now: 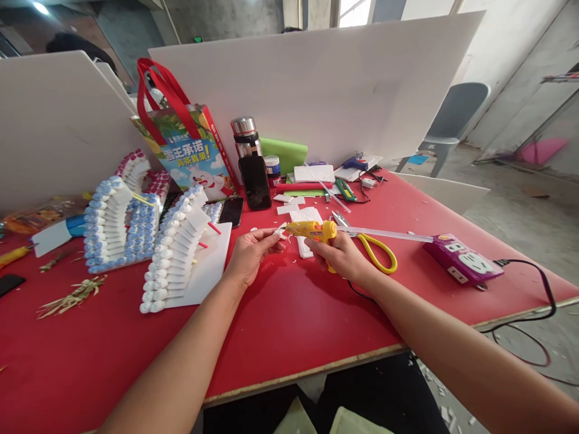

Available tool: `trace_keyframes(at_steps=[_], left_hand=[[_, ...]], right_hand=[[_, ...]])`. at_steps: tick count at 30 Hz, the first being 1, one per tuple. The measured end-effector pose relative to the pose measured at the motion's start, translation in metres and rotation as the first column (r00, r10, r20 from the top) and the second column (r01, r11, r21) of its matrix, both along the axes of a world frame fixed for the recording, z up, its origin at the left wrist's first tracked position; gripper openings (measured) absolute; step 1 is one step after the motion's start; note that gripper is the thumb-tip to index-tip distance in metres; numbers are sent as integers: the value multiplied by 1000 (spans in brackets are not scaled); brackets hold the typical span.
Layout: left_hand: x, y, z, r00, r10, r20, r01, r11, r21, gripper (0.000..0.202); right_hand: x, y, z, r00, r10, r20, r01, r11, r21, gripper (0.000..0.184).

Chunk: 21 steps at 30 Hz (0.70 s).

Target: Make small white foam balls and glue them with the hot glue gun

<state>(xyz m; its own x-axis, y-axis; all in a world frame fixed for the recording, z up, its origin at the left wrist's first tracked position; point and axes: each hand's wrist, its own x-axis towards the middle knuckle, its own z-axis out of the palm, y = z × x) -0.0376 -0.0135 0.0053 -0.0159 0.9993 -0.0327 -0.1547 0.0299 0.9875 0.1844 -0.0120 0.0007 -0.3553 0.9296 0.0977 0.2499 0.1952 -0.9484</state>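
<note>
**Yellow glue gun (pixel 305 229) in right hand (pixel 340 250), small white piece (pixel 280 232) in left hand (pixel 252 253)**

Left hand: thumb and fingers pinched narrow on the small white piece, which is partly hidden by the fingertips. Right hand: wrapped round the grip of the yellow glue gun, nozzle pointing left, right at the piece; too small to tell if tip touches. Both hands are above the red table (pixel 271 337), near its middle.

Clear glue stick (pixel 384 233) runs from the back of the gun toward the purple power strip (pixel 465 259) on the right. Yellow-handled cutters (pixel 380 259) lie just beyond the right hand. White cards (pixel 306 215) lie behind the gun, green cutter (pixel 346 190) farther back.

Left of the left hand: white curved model (pixel 172 259) on a white base, then blue-and-white model (pixel 111 223), with a dried straw bundle (pixel 75 298) nearer the person. 2 black phones near the bag: upright phone (pixel 256 181) in front of the steel bottle (pixel 246 135), flat phone (pixel 231 212) beside the white base. Printed bag (pixel 190 150), red handles, stands left of the bottle. White board (pixel 316 96) upright behind everything; gray chair (pixel 456 114) at back right.
</note>
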Motion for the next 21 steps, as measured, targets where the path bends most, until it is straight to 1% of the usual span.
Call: trace_keyframes(at_steps=[3,6,11,16,21], left_hand=[[1,0,0,1000,6,1,-6,1000,-3,32],[1,1,0,1000,11,9,-11,1000,-8,34],[-1,1,1,999,15,35,-15,1000,-14,31],[0,0,3,999,21,41,-20,999,-31,31],[0,0,3,998,9,55,-7,999,-32,29]], right_hand=[[2,1,3,1000,-23,4,23,1000,-8,56],[2,0,6,1000,-9,1,9,1000,-7,56],[1,0,3,1000,27,12,-26,999,-23,56],[1,1,1,1000,13,10,-13,1000,3,57],[2,1,1,1000,1,18,-1,1000,-12,57]])
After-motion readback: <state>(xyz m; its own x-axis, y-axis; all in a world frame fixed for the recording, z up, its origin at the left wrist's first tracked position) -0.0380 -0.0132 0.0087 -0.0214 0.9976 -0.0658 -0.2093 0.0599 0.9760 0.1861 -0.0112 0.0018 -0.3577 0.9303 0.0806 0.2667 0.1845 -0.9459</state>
